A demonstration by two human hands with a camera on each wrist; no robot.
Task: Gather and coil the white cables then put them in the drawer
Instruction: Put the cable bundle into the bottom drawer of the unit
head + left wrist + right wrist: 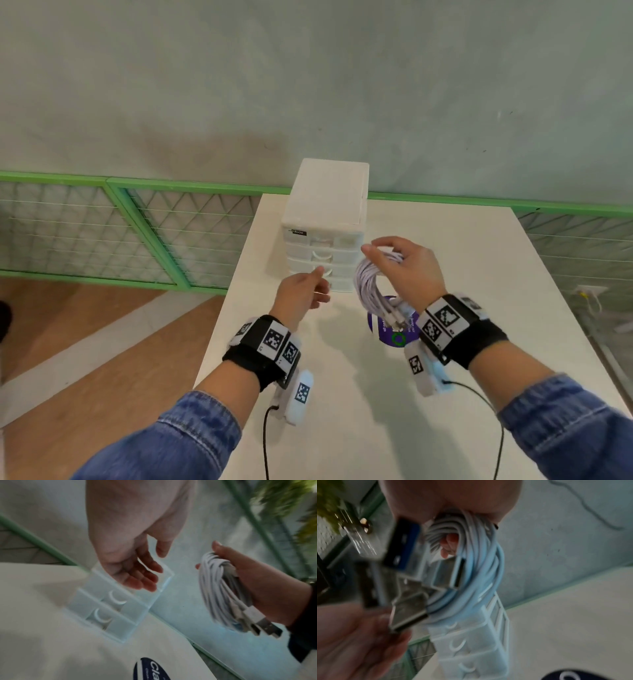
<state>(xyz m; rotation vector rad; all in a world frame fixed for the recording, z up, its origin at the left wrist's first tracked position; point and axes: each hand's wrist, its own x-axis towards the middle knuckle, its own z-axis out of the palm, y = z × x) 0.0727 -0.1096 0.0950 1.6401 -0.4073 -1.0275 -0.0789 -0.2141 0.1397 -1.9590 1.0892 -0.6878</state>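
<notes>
Partly: right hand [416, 270] holds coiled cables [371, 287] | USB plugs [409, 616] blurred

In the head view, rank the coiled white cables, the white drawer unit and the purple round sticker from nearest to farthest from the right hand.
1. Coiled white cables: gripped in the right hand, hanging below it.
2. Purple round sticker: on the table under the bundle, near the wrist.
3. White plastic drawer unit: left and beyond.
Two and three are nearly too close to call.
</notes>
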